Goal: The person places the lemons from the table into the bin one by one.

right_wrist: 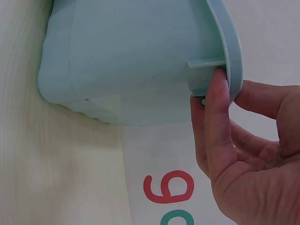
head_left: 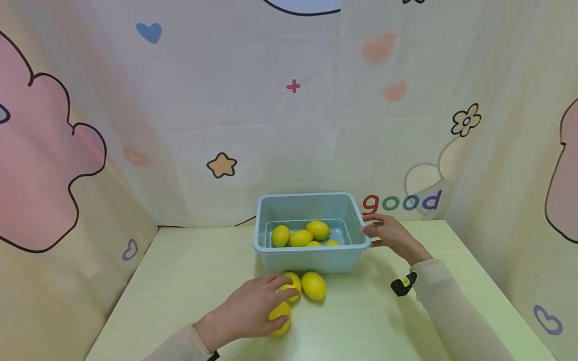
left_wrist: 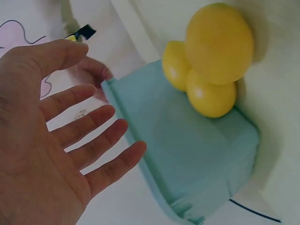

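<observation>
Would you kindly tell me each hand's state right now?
Left hand: open, over the loose lemons.
Right hand: holding the plastic bin by its rim.

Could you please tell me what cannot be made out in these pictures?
Head view: the lower parts of two lemons in the plastic bin, hidden by its front wall.
Head view: parts of the two table lemons nearest the left hand, covered by its fingers.
Head view: most of the black device at the left wrist, cut off by the bottom edge.
Right wrist view: the bin's contents, hidden by its walls.
</observation>
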{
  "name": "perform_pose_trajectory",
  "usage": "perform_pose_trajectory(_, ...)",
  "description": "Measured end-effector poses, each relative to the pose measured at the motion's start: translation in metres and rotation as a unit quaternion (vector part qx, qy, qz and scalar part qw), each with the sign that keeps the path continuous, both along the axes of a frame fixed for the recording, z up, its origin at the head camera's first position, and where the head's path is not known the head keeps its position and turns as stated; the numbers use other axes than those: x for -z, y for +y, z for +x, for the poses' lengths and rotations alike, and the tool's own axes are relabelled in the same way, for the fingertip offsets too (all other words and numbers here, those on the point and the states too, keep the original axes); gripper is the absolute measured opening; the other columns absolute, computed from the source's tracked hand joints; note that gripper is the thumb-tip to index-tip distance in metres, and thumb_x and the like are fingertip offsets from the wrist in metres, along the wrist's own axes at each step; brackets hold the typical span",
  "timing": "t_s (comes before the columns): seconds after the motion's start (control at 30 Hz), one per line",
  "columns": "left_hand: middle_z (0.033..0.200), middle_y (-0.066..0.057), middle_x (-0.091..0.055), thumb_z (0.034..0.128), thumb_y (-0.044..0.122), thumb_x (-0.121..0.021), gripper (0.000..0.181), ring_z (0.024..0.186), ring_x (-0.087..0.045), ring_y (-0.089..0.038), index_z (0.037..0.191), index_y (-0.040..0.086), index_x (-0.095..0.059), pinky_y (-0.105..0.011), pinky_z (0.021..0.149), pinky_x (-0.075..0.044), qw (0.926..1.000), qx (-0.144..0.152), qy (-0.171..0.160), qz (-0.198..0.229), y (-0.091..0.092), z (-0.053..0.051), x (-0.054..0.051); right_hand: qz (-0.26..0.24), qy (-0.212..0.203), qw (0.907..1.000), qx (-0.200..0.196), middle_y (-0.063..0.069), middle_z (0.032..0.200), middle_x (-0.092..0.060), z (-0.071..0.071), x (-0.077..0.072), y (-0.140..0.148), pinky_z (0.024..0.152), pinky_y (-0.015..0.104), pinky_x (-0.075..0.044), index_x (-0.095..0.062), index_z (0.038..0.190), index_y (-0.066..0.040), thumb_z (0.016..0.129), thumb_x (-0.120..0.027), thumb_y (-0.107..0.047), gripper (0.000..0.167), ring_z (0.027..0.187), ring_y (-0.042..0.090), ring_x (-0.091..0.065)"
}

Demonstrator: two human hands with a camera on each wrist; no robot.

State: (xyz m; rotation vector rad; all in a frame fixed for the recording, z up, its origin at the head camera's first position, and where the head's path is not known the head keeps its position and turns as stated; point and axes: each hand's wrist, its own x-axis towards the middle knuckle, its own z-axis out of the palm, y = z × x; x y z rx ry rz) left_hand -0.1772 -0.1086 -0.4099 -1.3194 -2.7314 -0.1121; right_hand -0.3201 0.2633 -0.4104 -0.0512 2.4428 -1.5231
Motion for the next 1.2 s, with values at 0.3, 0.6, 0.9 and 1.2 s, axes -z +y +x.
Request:
perform_pose_trajectory(0.3, 0.132, 0.001, -0.058, 0.0889, 0.042, -0.068, 0.047, 0.119, -0.055, -0.019, 0.133, 0.028, -0.059, -0.033, 0.087, -0.057, 0.9990, -0.015, -0.034, -0.024, -0.005, -0.002, 0.031, -0.001, -0.005, 1.0000, -0.004, 0.023, 0.139, -0.051, -0.001, 0.001, 0.001, 0.092, 0.040, -0.058, -0.038, 0.147, -0.004, 0.097, -0.058, -0.017, 0.056, 0.110, 0.028, -0.065)
perform_pose_trajectory(0.6, 0.136, 0.002, -0.055, 0.0872, 0.040, -0.070, 0.047, 0.121, -0.053, -0.020, 0.132, 0.028, -0.060, -0.035, 0.091, -0.056, 0.9941, -0.030, -0.096, -0.043, -0.005, -0.004, 0.049, 0.000, -0.007, 1.0000, 0.002, 0.023, 0.137, -0.053, -0.001, 0.004, 0.003, 0.090, 0.039, -0.059, -0.038, 0.148, -0.005, 0.097, -0.058, -0.017, 0.056, 0.101, 0.021, -0.066)
perform_pose_trajectory(0.9, 0.136, 0.002, -0.055, 0.0868, 0.041, -0.071, 0.046, 0.119, -0.054, -0.019, 0.130, 0.028, -0.061, -0.034, 0.091, -0.056, 0.9926, -0.026, -0.106, -0.052, -0.003, -0.005, 0.058, -0.003, -0.009, 1.0000, 0.003, 0.022, 0.137, -0.053, 0.000, 0.006, 0.003, 0.090, 0.039, -0.059, -0.038, 0.148, -0.006, 0.097, -0.058, -0.017, 0.056, 0.104, 0.024, -0.066)
perform_pose_trajectory(1.2, 0.135, 0.001, -0.051, 0.0860, 0.038, -0.073, 0.048, 0.115, -0.053, -0.019, 0.131, 0.027, -0.058, -0.028, 0.081, -0.056, 0.9953, -0.016, -0.082, -0.049, 0.001, -0.010, 0.069, -0.004, -0.004, 1.0000, -0.001, 0.023, 0.136, -0.053, -0.001, 0.002, 0.004, 0.090, 0.039, -0.059, -0.038, 0.147, -0.005, 0.097, -0.058, -0.017, 0.056, 0.108, 0.030, -0.065)
